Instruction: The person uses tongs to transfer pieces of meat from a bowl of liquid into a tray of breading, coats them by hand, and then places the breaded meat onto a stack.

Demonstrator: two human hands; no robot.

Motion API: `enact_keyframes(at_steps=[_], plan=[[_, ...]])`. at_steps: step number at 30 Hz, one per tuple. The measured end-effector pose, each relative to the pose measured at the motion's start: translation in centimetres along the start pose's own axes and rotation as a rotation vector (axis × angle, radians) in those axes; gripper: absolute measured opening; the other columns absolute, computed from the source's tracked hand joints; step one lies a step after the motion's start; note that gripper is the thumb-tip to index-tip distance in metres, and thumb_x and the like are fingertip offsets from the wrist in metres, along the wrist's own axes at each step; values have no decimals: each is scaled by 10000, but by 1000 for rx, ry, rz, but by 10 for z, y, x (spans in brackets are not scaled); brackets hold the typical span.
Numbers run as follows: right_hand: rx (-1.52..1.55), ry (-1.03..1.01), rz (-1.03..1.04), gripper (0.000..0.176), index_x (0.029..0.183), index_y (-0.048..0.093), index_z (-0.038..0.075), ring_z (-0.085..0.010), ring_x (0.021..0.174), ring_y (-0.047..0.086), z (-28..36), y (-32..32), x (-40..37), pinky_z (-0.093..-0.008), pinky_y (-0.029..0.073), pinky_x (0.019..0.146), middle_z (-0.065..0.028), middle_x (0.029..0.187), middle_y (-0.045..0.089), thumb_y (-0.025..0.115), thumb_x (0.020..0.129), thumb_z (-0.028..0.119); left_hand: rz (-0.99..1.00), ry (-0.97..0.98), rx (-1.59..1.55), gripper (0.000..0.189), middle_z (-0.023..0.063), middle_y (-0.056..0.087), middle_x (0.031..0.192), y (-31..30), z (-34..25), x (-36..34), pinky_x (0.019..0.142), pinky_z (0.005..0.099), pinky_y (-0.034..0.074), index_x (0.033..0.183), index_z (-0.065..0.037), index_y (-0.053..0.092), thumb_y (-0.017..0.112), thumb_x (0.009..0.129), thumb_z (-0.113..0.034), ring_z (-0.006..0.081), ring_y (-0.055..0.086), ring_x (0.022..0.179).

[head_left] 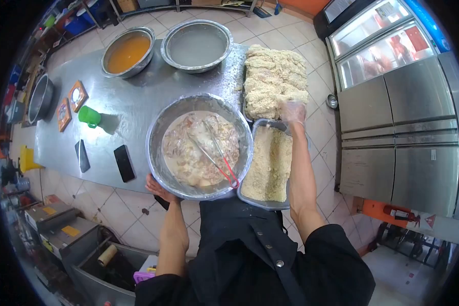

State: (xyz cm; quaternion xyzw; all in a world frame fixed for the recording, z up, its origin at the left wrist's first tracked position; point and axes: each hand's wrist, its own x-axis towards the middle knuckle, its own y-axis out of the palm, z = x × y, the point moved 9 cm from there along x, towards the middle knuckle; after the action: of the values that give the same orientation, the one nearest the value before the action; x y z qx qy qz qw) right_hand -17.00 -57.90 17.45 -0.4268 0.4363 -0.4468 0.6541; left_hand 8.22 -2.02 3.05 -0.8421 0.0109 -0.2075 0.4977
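Note:
A clear plastic glove covers my right hand (293, 109), which is at the near right edge of a pile of crumb-coated pieces (273, 76). Its fingers are blurred, and I cannot tell whether they grip a piece. Just below it, a plastic tub (246, 198) contains loose pale crumbs (262, 163) with a trough down the middle. My left hand (160, 188) is against the lower left side of a large metal bowl (155, 158), fingers apart. Pieces in a creamy batter (181, 148) fill the bowl. Red-handled tongs (220, 162) lie in it, their handle end at the near rim.
A bowl of orange liquid (129, 53) and a bowl of cloudy grey liquid (198, 47) stand at the table's back. Leftward on the metal table (61, 148) are a green mug (88, 116), a black phone (124, 163) and another metal bowl (40, 99). A steel fridge (367, 137) stands right.

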Motion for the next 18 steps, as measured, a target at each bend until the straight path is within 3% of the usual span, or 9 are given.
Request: enact_keyframes(at_steps=[2, 3, 5, 6, 8, 9, 12, 14, 18], plan=[[-17, -124, 16, 514, 1028, 793, 69, -354, 992, 735, -17, -8, 2, -469, 554, 901, -199, 1075, 761, 714, 831, 537, 21, 62, 53, 775, 106, 409, 1487, -11, -21, -17, 1256, 563, 148, 1444, -29, 414, 631, 872, -505, 309, 321, 1486], [58, -147, -6, 514, 1028, 793, 69, -354, 992, 735, 15, 6, 17, -469, 554, 901, -199, 1075, 761, 714, 831, 537, -50, 98, 70, 775, 106, 409, 1487, 14, 15, 25, 1256, 563, 148, 1444, -29, 414, 631, 872, -505, 309, 321, 1486], [-54, -117, -43, 458, 980, 794, 64, -374, 1007, 721, -6, -7, 15, -469, 551, 896, -180, 1071, 761, 685, 867, 494, 21, 97, 235, 768, 117, 411, 1481, 78, 76, -19, 1256, 566, 149, 1446, -24, 423, 623, 879, -502, 305, 321, 1486], [-60, -114, -38, 458, 980, 794, 64, -374, 1007, 721, -4, -11, 10, -469, 551, 896, -180, 1071, 761, 685, 867, 494, 29, 95, 236, 768, 117, 411, 1481, 73, 71, -23, 1256, 566, 149, 1446, -24, 423, 623, 879, -502, 305, 321, 1486], [-172, -188, -166, 414, 969, 776, 54, -381, 1006, 705, 21, -32, -7, -470, 545, 882, -194, 1057, 748, 627, 926, 438, 72, -148, -261, 773, 118, 409, 1482, 54, 62, -12, 1259, 564, 143, 1458, -32, 425, 613, 883, -512, 304, 331, 1480], [-172, -185, -166, 414, 969, 776, 54, -381, 1006, 705, 25, -25, -6, -470, 545, 882, -194, 1057, 748, 627, 926, 438, 74, -146, -262, 773, 118, 409, 1482, 40, 45, -7, 1259, 564, 143, 1458, -32, 425, 613, 883, -512, 304, 331, 1480], [-58, -332, -330, 373, 1002, 743, 51, -386, 979, 691, 46, -4, -1, -490, 538, 856, -208, 1029, 730, 567, 978, 379, -3, 147, 285, 746, 106, 409, 1487, 16, 1, 2, 1266, 548, 148, 1468, -45, 427, 590, 901, -502, 293, 341, 1477], [-104, -736, -409, 328, 1032, 705, 53, -382, 941, 687, 75, 13, -17, -510, 534, 827, -202, 1001, 716, 567, 989, 347, 30, 106, 508, 691, 96, 402, 1499, 34, 15, 0, 1269, 531, 161, 1466, -57, 433, 561, 929, -473, 279, 340, 1481], [-111, -700, -364, 324, 1057, 702, 57, -385, 949, 689, 68, 12, -25, -511, 536, 828, -207, 987, 712, 595, 973, 352, -31, 101, 192, 653, 92, 394, 1509, 19, 15, 2, 1270, 522, 174, 1470, -59, 431, 540, 954, -445, 263, 330, 1488]])
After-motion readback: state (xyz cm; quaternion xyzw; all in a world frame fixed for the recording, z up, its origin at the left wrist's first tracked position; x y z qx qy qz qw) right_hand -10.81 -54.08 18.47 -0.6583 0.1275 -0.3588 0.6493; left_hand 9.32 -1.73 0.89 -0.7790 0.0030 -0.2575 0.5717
